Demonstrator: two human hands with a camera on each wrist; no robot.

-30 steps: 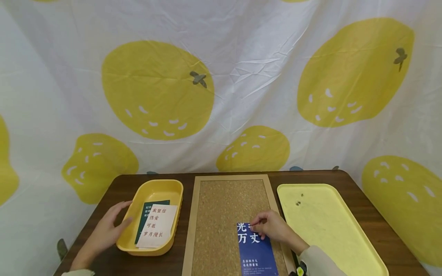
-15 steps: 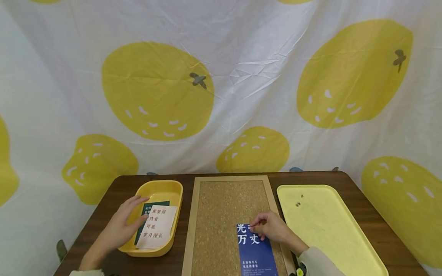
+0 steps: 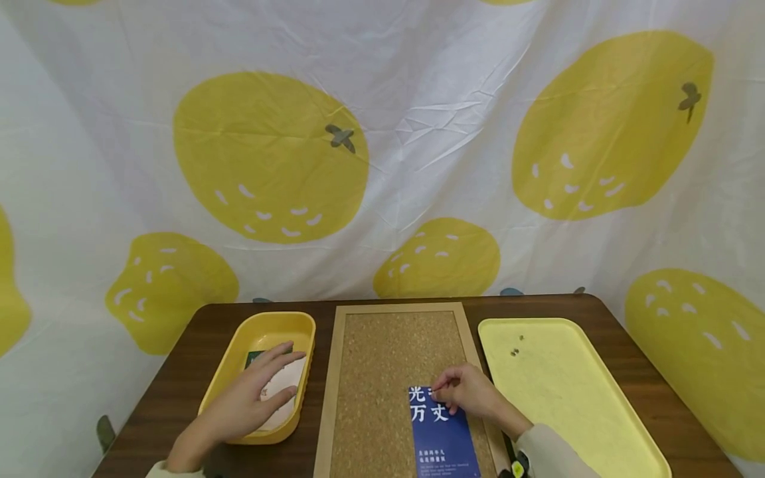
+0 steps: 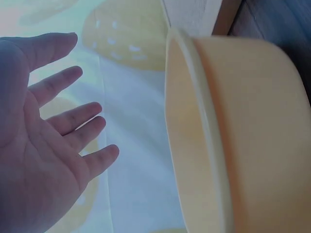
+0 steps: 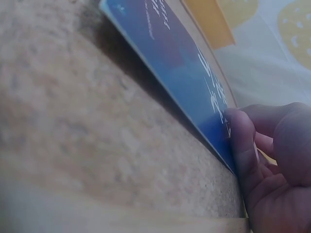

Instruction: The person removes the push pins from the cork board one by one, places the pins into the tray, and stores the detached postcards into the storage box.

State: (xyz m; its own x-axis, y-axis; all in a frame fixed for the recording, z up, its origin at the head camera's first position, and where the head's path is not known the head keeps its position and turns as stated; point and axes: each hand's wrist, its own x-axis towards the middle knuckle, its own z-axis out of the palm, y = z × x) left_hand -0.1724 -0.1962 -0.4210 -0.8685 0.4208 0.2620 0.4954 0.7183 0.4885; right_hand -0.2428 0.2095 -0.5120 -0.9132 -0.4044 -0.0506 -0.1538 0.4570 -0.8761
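Note:
A blue card (image 3: pixel 443 438) with white Chinese characters lies over the lower right of a framed cork board (image 3: pixel 382 358). At its top edge my right hand (image 3: pixel 472 395) pinches with thumb and index finger; whether a small pin is between the fingertips is hidden. In the right wrist view a shadow lies under the card's (image 5: pixel 180 73) raised side edge. My left hand (image 3: pixel 251 395), fingers spread, hovers over a yellow box (image 3: pixel 224 365) and holds nothing. A white card (image 3: pixel 289 385) and a dark green card (image 3: pixel 254 356) inside it are partly covered by that hand.
To the right of the board lies a pale yellow tray (image 3: pixel 574 392) with several small metal bits (image 3: pixel 515 352) near its far left corner. All of it rests on a dark wooden table (image 3: pixel 603 332). A lemon-print curtain (image 3: pixel 418 172) hangs behind.
My left hand has left the box's left rim and moved rightward over the cards, covering much of them. My right hand and the blue card stay in place.

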